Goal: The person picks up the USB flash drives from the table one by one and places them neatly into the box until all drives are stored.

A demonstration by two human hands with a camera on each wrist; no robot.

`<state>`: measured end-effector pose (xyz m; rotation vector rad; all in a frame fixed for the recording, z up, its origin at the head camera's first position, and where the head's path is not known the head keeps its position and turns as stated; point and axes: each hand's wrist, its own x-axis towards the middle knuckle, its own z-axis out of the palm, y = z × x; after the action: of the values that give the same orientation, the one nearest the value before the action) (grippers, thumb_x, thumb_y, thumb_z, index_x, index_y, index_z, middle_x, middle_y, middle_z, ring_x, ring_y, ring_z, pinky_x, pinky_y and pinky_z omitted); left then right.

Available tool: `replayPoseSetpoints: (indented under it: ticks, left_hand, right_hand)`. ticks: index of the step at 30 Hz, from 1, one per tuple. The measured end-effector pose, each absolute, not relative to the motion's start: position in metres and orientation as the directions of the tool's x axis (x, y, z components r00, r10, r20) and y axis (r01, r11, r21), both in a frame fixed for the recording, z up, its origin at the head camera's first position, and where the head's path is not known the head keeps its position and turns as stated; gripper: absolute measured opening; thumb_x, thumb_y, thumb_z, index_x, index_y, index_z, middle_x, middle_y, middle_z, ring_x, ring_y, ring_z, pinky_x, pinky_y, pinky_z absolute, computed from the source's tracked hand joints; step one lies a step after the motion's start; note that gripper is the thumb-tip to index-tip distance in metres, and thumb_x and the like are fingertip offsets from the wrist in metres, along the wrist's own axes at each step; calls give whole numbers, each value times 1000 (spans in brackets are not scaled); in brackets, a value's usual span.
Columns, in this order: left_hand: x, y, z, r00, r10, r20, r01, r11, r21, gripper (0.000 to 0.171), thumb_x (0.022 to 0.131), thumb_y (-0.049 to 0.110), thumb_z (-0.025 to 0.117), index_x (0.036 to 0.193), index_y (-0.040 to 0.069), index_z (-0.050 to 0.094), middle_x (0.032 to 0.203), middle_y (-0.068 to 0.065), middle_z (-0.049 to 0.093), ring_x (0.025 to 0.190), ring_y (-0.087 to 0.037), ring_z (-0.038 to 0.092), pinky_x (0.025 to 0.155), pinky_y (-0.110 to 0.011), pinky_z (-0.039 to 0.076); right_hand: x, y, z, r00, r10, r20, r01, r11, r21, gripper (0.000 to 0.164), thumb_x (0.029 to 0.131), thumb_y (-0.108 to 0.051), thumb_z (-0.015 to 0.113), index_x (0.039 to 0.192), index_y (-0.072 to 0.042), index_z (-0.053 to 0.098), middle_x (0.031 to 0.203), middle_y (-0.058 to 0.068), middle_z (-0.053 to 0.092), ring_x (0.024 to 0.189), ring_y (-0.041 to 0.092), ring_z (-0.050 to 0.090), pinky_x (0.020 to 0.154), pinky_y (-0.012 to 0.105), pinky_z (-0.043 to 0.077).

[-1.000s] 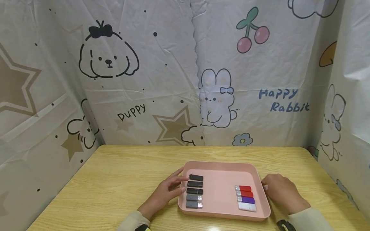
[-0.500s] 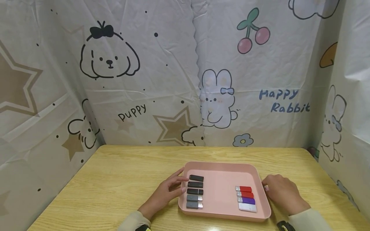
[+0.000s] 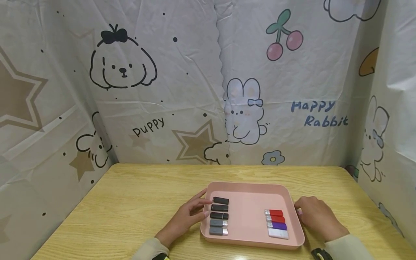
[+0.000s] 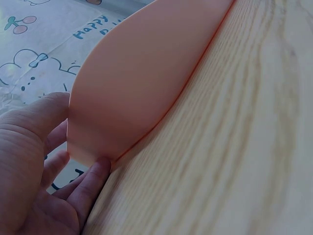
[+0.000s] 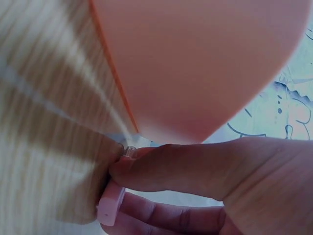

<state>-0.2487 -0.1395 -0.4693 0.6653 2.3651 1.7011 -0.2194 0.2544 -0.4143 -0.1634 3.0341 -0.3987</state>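
A pink tray (image 3: pixel 247 187) lies on the table. My left hand (image 3: pixel 183 216) rests at its left side, relaxed fingers touching the rim and outer wall; the left wrist view shows the thumb (image 4: pixel 41 115) at the rim and a fingertip low on the wall. Beyond the tray's right wall, my right hand (image 3: pixel 318 216) pinches a pink USB stick (image 5: pixel 111 201) near the table, hidden in the head view. Down the tray's left side run black USB sticks (image 3: pixel 219 208) and two grey ones (image 3: pixel 216 230). Red (image 3: pixel 276 213), purple (image 3: pixel 279 226) and white (image 3: pixel 278 234) sticks line the right.
The wood-grain table (image 3: pixel 139 195) extends left of and behind the tray. A printed cloth (image 3: pixel 182 90) hangs along the back and both sides. Dark bands sit at both wrists, beside pale sleeves.
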Motion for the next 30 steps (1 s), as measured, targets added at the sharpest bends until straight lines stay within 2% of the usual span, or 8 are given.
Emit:
replayPoseSetpoints:
  ticks: [5,10,18,22,25,30]
  left_hand:
    - [-251,-139,-473,-885,448,122,254,248,935,35,92,28,67,125,16,64,158,2,26,136,-27,40,109,-41,35]
    - [-252,-140,-474,-888,444,121,258,262,930,35,92,31,66,124,19,64,157,6,26,136,-24,40,108,-38,36]
    - [-252,-141,-474,-892,435,119,263,287,921,33,92,31,66,124,20,64,157,6,27,134,-25,42,108,-39,36]
    - [-251,-141,-474,-893,433,126,270,290,918,33,92,30,66,123,20,64,157,3,28,134,-28,43,108,-41,36]
    - [-251,-141,-473,-894,431,122,264,287,921,32,92,29,66,123,19,65,157,2,27,134,-28,42,108,-42,36]
    - [-250,-141,-472,-891,438,120,256,265,930,32,93,25,66,124,17,64,158,1,26,135,-29,41,108,-43,35]
  right_hand:
    - [-223,256,-411,-987,-134,-84,-106,955,-276,14,83,3,66,90,-4,76,90,13,71,73,21,59,72,48,54]
    - [-229,256,-405,-980,-150,-127,-108,950,-292,15,84,4,65,90,-3,76,88,11,69,72,22,55,72,46,53]
    - [-234,259,-401,-967,-154,-204,-77,938,-339,13,80,-5,73,92,-7,77,100,14,69,88,27,60,84,60,48]
    - [-235,259,-399,-965,-156,-212,-73,933,-353,14,78,-2,73,90,-9,77,98,12,69,82,25,56,74,49,50]
    - [-234,259,-398,-964,-153,-219,-65,929,-365,14,78,-1,72,88,-9,77,94,10,67,78,25,53,64,38,45]
    - [-234,262,-400,-964,-143,-223,-47,920,-390,14,78,-2,71,89,-9,72,90,8,63,78,24,53,59,33,41]
